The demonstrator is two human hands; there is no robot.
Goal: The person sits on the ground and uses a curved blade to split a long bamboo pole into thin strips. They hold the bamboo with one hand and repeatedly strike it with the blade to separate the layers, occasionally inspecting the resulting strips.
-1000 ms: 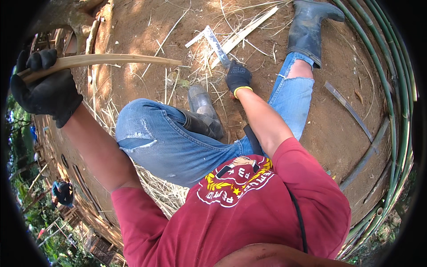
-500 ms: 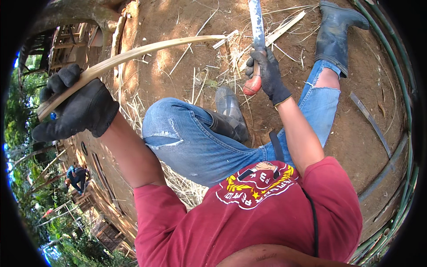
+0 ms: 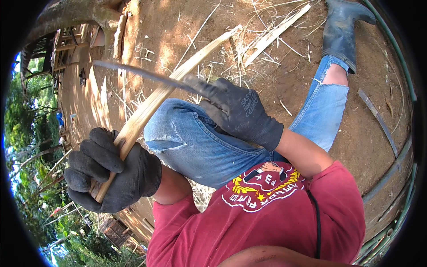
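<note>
My left hand (image 3: 118, 167), in a black glove, is wrapped round the lower end of a long pale bamboo strip (image 3: 149, 107). The strip slants up and away to the right, past my bent knee. In a dark glove too, my right hand (image 3: 242, 113) grips a machete (image 3: 133, 69) whose handle is mostly hidden by the fingers. Its narrow dark blade points left and crosses over the strip about midway. Whether the edge touches the strip I cannot tell.
Pale split pieces (image 3: 275, 35) and thin shavings lie on the dirt ground ahead. A flat grey metal strip (image 3: 378, 120) lies to the right, near green poles (image 3: 409, 80) along the edge. My rubber boot (image 3: 340, 35) is at the far right.
My right hand has come left and nearer, swinging the machete from pointing away to lying across the strip. My left hand has moved nearer and right, and the strip now slants more steeply.
</note>
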